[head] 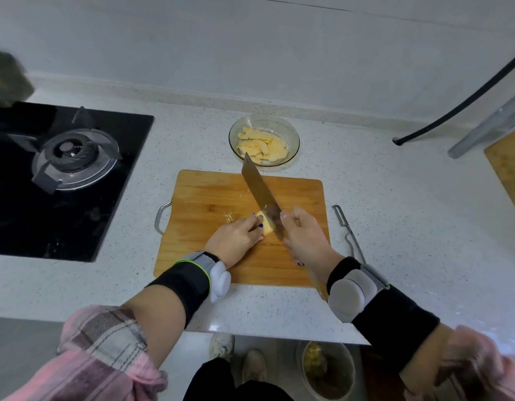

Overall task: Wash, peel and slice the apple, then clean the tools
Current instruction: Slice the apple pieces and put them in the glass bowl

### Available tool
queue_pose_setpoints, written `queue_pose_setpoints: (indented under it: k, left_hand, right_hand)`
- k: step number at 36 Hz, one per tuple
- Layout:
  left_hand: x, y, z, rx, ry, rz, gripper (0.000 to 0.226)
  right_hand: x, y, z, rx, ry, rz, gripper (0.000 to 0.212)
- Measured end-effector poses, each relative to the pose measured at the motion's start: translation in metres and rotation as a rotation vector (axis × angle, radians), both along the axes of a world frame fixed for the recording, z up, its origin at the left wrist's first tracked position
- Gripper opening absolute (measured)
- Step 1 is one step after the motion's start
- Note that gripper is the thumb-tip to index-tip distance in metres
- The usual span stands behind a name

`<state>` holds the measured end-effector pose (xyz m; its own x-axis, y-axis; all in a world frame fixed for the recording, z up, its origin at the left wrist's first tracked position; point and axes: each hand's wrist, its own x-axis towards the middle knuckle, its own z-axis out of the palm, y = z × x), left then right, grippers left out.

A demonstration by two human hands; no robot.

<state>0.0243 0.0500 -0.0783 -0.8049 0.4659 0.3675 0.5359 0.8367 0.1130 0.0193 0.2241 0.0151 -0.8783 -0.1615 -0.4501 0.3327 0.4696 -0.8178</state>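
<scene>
A peeled, pale yellow apple piece (266,225) lies on the wooden cutting board (210,198). My left hand (236,237) holds it down with curled fingertips. My right hand (304,238) grips the handle of a broad kitchen knife (260,192), whose blade rests against the right side of the apple piece and points away toward the bowl. A glass bowl (292,134) behind the board holds several apple slices (263,146). A metal peeler (347,230) lies on the counter just right of the board.
A black gas hob (62,175) fills the counter's left. A second wooden board (508,169) and a metal rail sit at the right edge, with a black hose above. Below the counter edge stands a bin (327,369) with scraps, beside my shoes.
</scene>
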Motion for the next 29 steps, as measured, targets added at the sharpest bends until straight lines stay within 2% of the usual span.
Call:
queue_pose_setpoints:
  k: [20, 25, 29]
  left_hand:
    - [0.0025, 0.0008, 0.0041, -0.034, 0.017, -0.001, 0.039]
    - [0.0043, 0.0015, 0.0062, -0.05, 0.045, 0.007, 0.02]
    - [0.006, 0.0038, 0.0036, -0.025, 0.045, 0.012, 0.022]
  right_hand:
    - [0.0032, 0.0, 0.0061, -0.012, 0.017, 0.004, 0.033]
    - [0.0025, -0.0003, 0.0068, -0.006, 0.012, 0.004, 0.032]
    - [0.0016, -0.002, 0.0045, -0.005, 0.015, 0.019, 0.032]
